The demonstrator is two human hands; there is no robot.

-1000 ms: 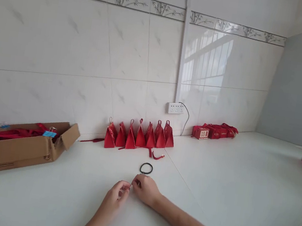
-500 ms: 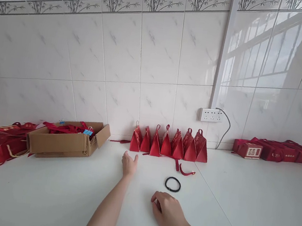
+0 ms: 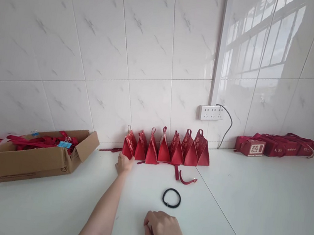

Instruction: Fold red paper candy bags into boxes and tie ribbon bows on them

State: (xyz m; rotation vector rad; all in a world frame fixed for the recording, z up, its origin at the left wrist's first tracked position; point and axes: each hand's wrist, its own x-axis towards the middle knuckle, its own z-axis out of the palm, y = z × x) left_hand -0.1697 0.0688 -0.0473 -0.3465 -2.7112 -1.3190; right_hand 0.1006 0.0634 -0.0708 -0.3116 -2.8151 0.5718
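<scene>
In the centre-left of the frame, the left hand (image 3: pixel 124 164) is being set against the lower front of a red, triangular paper box with a looped top (image 3: pixel 128 147), the leftmost of seven. Its grip is being spread around the base, thumb to the right and fingers to the left; whether the box is being pinched firmly cannot be told. The base is probably being chosen because it is wide and offers more purchase than the narrow peak.

Six similar red triangular boxes (image 3: pixel 164 153) are being lined up along the white-tiled wall (image 3: pixel 156 35), apparently so that the front of the pale, smooth worktop (image 3: pixel 224 181) is being left for handwork.

At lower centre, the right hand (image 3: pixel 166 231) is being held with fingers curled inward; whether anything is being pinched is being hidden by the knuckles. Just beyond it, a thin black ring (image 3: pixel 163 198) is lying apart. At left, dark-red fabric ribbons (image 3: pixel 45 142) are being contained by an open brown cardboard box (image 3: pixel 33 164), presumably against tangling across the surface.
</scene>
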